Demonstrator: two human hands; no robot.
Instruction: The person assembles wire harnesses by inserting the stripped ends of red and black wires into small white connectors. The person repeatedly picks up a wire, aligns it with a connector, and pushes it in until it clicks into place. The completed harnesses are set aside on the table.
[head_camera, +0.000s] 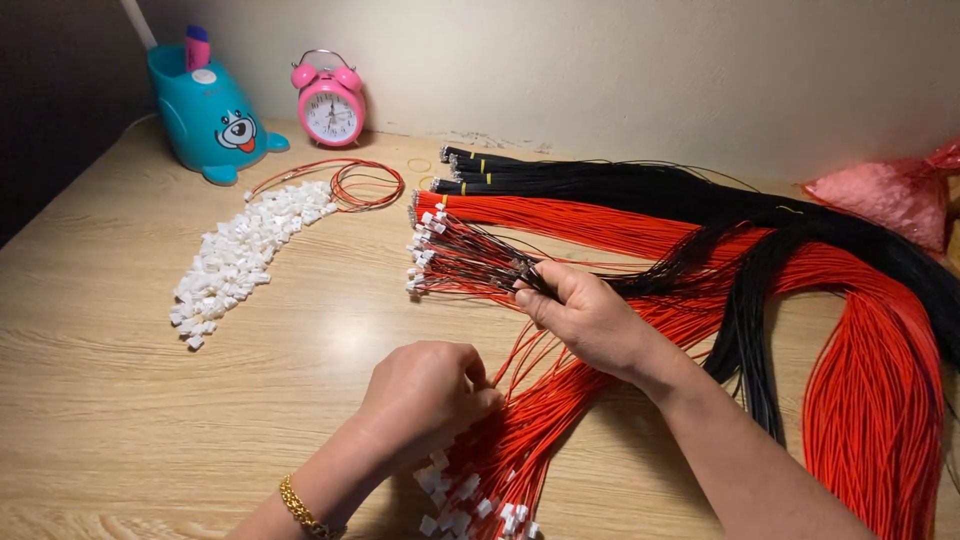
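Note:
My right hand (585, 315) grips a bundle of red and black wires tipped with small white connectors (432, 255), which fan out to its left. My left hand (425, 395), with a gold bracelet at the wrist, is closed over a second sheaf of red wires with white connectors (470, 500) near the table's front edge. Long bundles of red wires (870, 390) and black wires (620, 185) sweep across the right side of the wooden table (120, 400).
A pile of loose white connectors (235, 260) lies at the left. Behind it sits a small coil of red wire (365, 185). A teal dog-shaped holder (210, 115) and a pink alarm clock (330, 100) stand by the wall. A pink bag (890, 195) is at the far right.

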